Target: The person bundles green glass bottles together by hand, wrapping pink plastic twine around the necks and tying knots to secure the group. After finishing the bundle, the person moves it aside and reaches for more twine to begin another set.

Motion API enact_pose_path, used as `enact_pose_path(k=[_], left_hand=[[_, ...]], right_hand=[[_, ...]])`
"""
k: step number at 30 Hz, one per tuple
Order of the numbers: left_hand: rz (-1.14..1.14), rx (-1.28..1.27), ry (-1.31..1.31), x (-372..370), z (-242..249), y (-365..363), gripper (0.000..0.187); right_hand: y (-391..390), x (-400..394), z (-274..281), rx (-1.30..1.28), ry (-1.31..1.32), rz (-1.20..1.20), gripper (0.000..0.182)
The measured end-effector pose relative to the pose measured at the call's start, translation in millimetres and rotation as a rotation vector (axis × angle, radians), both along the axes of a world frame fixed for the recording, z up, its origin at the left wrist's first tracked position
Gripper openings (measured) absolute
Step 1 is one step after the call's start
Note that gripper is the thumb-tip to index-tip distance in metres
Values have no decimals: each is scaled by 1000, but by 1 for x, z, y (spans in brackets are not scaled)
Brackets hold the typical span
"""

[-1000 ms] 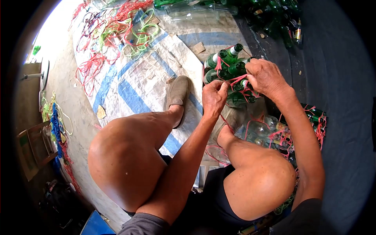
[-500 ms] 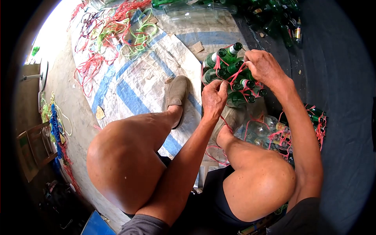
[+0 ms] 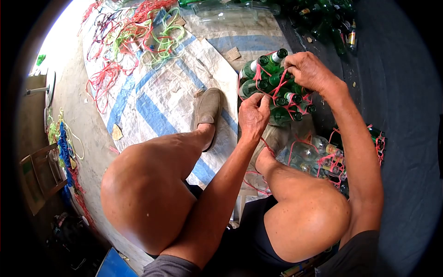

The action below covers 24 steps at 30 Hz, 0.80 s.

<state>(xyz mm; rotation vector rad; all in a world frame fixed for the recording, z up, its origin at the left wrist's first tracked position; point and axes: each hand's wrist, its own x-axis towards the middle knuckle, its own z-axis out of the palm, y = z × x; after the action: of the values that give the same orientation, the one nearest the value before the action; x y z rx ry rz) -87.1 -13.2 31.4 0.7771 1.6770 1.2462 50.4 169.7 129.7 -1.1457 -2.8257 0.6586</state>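
Observation:
A cluster of green bottles [image 3: 276, 79] stands close together in front of my right foot, their necks turned up toward me. Red plastic string [image 3: 282, 83] runs around and between the necks. My left hand [image 3: 254, 115] is at the near left side of the cluster, thumb and fingers pinched on the string. Over the far right side of the bottles, my right hand [image 3: 308, 70] pinches another stretch of the string, which runs taut down between the two hands. The fingertips partly hide the string ends.
Loose red and green strings [image 3: 138, 34] lie on the white and blue sheet [image 3: 170, 101]. More green bottles [image 3: 323, 21] lie at the top right. Clear bottles tied with red string [image 3: 330, 161] are beside my right knee. A wooden frame [image 3: 44, 173] is at the left.
My right hand has shifted slightly left and up, with the string drawn between the hands. My left hand has barely moved.

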Motion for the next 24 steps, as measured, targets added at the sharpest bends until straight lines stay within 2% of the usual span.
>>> enact_pose_path(k=[5, 14, 17, 19, 24], left_hand=[[-10, 6, 10, 1, -2, 1, 27], [-10, -7, 24, 3, -6, 1, 25], [11, 11, -26, 4, -3, 0, 24], [28, 12, -27, 1, 1, -1, 24], [6, 17, 155, -4, 6, -7, 26]], right_hand=[[6, -5, 11, -46, -46, 63, 11], [12, -5, -8, -18, -41, 16, 14], [4, -23, 11, -376, -182, -283, 18], [6, -23, 8, -435, -173, -317, 23], [5, -18, 11, -537, -150, -378, 28]])
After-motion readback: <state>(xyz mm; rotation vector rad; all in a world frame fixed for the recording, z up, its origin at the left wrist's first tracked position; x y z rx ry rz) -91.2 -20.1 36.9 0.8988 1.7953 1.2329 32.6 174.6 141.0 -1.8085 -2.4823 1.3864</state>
